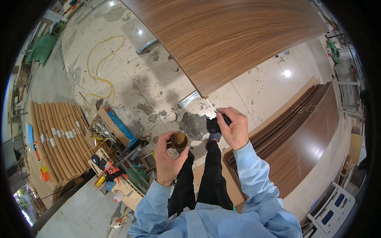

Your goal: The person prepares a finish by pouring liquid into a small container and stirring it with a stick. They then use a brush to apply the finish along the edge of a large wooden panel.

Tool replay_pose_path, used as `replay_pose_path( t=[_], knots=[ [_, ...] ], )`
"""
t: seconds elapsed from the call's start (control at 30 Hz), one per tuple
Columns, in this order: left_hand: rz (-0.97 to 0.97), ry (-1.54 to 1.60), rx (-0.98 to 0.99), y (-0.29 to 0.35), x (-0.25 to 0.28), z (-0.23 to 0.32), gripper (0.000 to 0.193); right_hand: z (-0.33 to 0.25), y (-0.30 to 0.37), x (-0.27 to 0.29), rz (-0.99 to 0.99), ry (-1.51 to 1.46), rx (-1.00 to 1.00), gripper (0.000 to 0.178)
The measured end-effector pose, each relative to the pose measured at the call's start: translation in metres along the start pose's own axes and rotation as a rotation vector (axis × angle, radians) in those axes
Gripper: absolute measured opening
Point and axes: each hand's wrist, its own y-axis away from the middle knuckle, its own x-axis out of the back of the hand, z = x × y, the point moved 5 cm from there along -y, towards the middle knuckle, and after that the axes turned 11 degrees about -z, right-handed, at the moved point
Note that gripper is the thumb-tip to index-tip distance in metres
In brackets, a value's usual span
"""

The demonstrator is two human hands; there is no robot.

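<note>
My left hand [168, 159] is closed around a small round cup [179, 141], its open top facing up and brownish inside. Between the thumb and fingers of my right hand [234, 127] is a slim tool with a thin pale shaft [212, 106]; its exact kind is unclear. The shaft's far end meets or nearly meets the near corner of a large wood-grain board [238, 43]. That board is raised off the floor, and the cup is held lower and to the left of its corner.
Brown panels [301, 139] lie stacked at the right. On the left are a pile of cardboard-brown strips [59, 139], a box of odds and ends [115, 127] and a tool stand [123, 186]. A yellow hose [95, 67] curls over the stained tile floor [147, 79].
</note>
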Motion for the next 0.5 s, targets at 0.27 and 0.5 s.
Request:
replay_pose_path(
  t=[0.27, 0.5],
  knots=[
    [-0.052, 0.008, 0.022, -0.0003, -0.0001, -0.0013, 0.058, 0.0010, -0.0023, -0.0011, -0.032, 0.016, 0.001, 0.012],
    [-0.064, 0.015, 0.028, 0.0001, -0.0007, -0.0009, 0.058, 0.0017, -0.0011, 0.0004, 0.012, 0.029, -0.007, 0.012]
  ],
)
